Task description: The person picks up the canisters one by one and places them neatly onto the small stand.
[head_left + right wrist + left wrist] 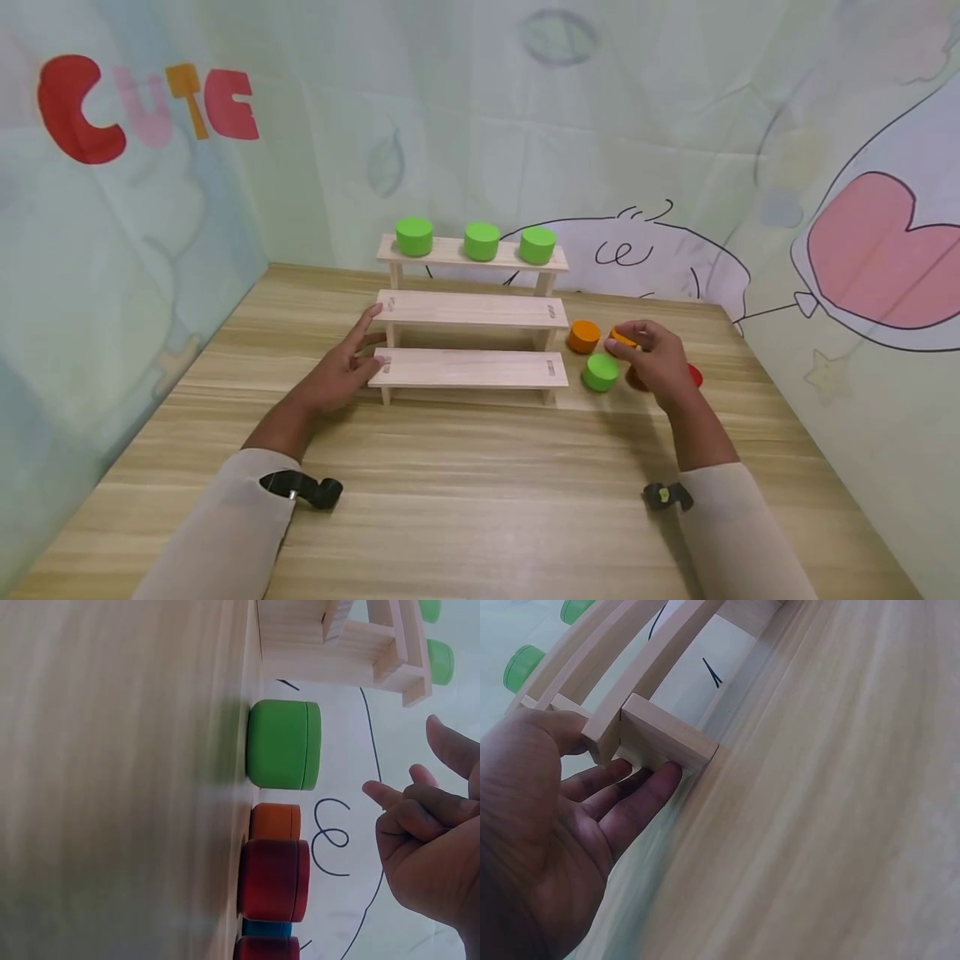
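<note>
A three-tier wooden stand (471, 368) bears three small round green containers (482, 242) on its top tier. My left hand (341, 372) holds the stand's left end, thumb at the lowest board; in the left wrist view its fingertips touch the side support (667, 735). My right hand (654, 358) hovers over more round containers at the right, fingers loosely bent. In the right wrist view it holds nothing. Below it are a green container (601, 372), an orange container (583, 337), a second orange one partly behind the fingers, and a red container (697, 377) mostly hidden.
The wood-grain table (480, 492) meets printed cloth walls (450, 108) at the back and sides. A dark red container (274, 880), another below it and a blue container (266, 928) show in the right wrist view.
</note>
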`<state>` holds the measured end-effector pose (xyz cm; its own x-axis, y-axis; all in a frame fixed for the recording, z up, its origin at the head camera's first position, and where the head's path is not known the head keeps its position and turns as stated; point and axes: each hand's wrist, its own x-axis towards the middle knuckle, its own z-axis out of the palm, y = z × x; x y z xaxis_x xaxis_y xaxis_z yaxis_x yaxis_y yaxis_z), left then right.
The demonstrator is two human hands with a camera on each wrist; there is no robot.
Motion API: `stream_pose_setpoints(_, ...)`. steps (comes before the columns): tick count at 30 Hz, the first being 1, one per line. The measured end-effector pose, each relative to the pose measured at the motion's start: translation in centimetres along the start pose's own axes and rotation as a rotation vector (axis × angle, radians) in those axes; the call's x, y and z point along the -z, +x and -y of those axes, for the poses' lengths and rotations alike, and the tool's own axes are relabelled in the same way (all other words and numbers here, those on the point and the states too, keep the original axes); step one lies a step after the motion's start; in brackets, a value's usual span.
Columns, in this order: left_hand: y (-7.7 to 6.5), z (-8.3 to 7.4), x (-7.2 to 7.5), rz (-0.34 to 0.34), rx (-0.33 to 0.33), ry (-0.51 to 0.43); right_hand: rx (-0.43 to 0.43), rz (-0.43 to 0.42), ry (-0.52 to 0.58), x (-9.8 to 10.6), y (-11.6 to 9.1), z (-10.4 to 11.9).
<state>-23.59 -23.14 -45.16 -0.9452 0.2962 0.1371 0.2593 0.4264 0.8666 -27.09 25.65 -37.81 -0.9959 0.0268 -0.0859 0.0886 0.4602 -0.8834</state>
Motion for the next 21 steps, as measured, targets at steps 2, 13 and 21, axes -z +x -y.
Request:
stream_pose_setpoints(2, 0.0, 0.1, 0.0, 0.001, -0.002, 0.0, 0.01, -0.003, 0.0, 0.2, 0.0, -0.2)
stream_pose_setpoints(13, 0.1, 0.3, 0.1, -0.004, 0.005, -0.004, 0.056, 0.163, -0.123, 0.7, 0.6, -1.9)
stream_pose_setpoints(21, 0.1, 0.1, -0.1, -0.003, 0.013, -0.003, 0.024, 0.209, -0.258, 0.5, 0.9, -2.9)
